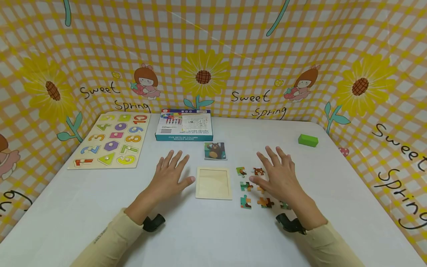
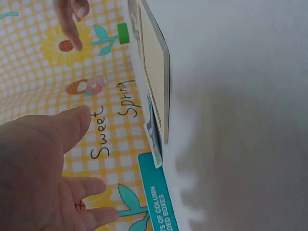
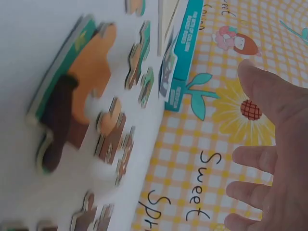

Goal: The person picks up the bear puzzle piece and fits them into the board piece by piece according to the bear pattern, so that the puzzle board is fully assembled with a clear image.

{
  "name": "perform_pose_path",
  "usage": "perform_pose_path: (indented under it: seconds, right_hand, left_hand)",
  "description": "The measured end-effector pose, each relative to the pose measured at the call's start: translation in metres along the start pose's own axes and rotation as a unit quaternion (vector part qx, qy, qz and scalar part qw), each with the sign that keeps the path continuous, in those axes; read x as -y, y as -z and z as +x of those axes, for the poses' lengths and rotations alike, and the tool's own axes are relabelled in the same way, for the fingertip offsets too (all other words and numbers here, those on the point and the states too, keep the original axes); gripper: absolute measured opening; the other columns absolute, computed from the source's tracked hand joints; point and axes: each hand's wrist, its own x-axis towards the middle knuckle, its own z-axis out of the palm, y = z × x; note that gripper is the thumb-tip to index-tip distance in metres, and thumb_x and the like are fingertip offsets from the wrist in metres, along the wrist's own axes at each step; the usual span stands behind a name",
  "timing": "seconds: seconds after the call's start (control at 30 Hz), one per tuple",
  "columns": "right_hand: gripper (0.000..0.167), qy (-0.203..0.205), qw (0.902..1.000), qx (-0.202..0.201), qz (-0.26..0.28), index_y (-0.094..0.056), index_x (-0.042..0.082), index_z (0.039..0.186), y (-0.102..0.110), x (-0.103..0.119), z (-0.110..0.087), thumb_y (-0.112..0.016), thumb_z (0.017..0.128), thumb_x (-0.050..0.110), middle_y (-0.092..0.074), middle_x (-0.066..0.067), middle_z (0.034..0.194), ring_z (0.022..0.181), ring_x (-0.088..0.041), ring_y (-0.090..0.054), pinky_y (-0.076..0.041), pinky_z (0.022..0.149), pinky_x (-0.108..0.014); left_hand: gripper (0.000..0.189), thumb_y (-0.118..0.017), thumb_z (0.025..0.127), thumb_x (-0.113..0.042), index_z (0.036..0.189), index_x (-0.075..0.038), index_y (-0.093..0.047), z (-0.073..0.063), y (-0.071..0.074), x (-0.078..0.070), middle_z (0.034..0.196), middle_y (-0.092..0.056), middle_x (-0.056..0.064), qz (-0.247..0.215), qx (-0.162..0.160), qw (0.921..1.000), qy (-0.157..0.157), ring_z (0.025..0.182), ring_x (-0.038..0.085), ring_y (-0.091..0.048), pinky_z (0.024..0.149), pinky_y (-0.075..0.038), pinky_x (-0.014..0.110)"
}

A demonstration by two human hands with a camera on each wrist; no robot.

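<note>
My left hand [image 1: 169, 177] hovers palm down to the left of a square wooden puzzle tray [image 1: 213, 184], its fingers spread and holding nothing. Over on the right, my right hand [image 1: 279, 174] is spread above several loose jigsaw pieces [image 1: 245, 202], hiding some of them. In the right wrist view, a jigsaw piece [image 3: 91, 72] with orange, brown and green print lies close to the camera, apart from the fingers. Behind the tray is a square bear picture card [image 1: 215, 151].
A wooden number-and-shape board [image 1: 111, 142] lies at the back left. Beside it sits a teal-edged cardboard box [image 1: 184, 126]. A green block [image 1: 308, 140] rests at the back right. Checked cloth [image 1: 203, 37] hangs around the white table [image 1: 186, 237].
</note>
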Motion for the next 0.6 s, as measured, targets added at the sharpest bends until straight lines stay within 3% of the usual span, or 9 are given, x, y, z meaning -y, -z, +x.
perform_pose_path:
  seconds: [0.37,0.6]
  right_hand:
    - [0.075,0.016,0.9981,0.031,0.050,-0.038,0.009,0.143,-0.005,0.005,0.009,-0.067,0.083,0.043,-0.027,-0.020,0.152,0.140,-0.045,-0.013,-0.015,0.106,-0.065]
    - [0.070,0.038,0.9953,0.034,0.082,-0.043,0.008,0.141,-0.012,0.006,0.013,-0.068,0.083,0.039,-0.034,-0.019,0.149,0.137,-0.046,-0.022,-0.020,0.104,-0.065]
  left_hand:
    - [0.070,-0.063,0.086,-0.043,0.143,-0.010,-0.039,0.005,-0.007,-0.004,0.153,-0.031,0.015,-0.055,0.017,0.9979,-0.027,0.144,0.039,-0.017,0.111,-0.018,0.062]
    - [0.069,-0.068,0.084,-0.039,0.142,-0.011,-0.042,0.007,-0.012,-0.006,0.149,-0.038,0.011,-0.098,0.036,0.9944,-0.015,0.141,0.036,-0.024,0.107,-0.027,0.057]
